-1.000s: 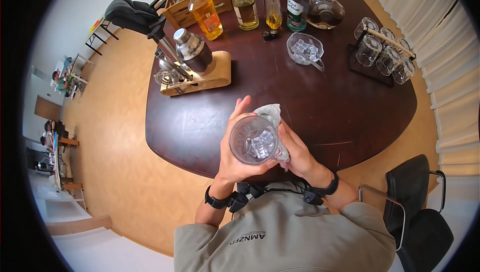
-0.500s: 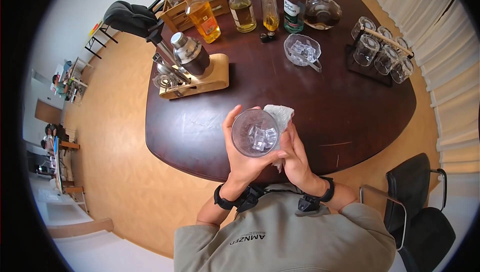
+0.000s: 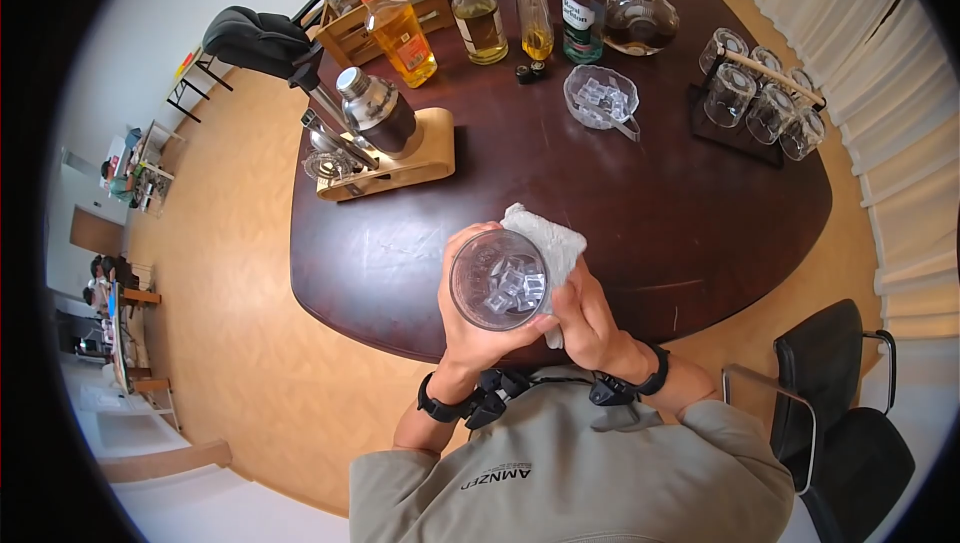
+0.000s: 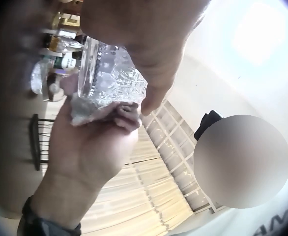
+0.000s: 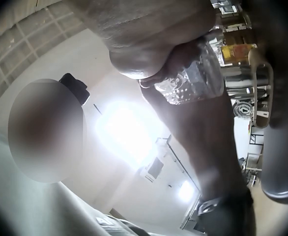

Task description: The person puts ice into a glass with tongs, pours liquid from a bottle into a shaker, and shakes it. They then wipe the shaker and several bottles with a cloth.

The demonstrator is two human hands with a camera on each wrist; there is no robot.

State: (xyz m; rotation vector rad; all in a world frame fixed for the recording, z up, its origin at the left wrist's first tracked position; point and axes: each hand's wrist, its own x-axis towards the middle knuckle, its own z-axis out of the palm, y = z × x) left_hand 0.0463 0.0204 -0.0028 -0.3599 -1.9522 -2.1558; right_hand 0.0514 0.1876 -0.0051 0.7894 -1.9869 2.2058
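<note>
Our left hand (image 3: 468, 341) is wrapped round the glass (image 3: 473, 271), ice (image 3: 515, 285) inside, at the worktop (image 3: 690, 213)'s 6 o'clock edge; right hand (image 3: 592, 325) holds cloth (image 3: 555, 243) at its 2 o'clock. Risks: damp glass slips if we rub hard; over-tilting spills ice.

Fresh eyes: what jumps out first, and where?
The glass of ice cubes in the left hand, near the head view's centre, with the right hand holding a white cloth against it. Then the row of bottles across the far part of the table, with the ice bowl just in front.
</note>
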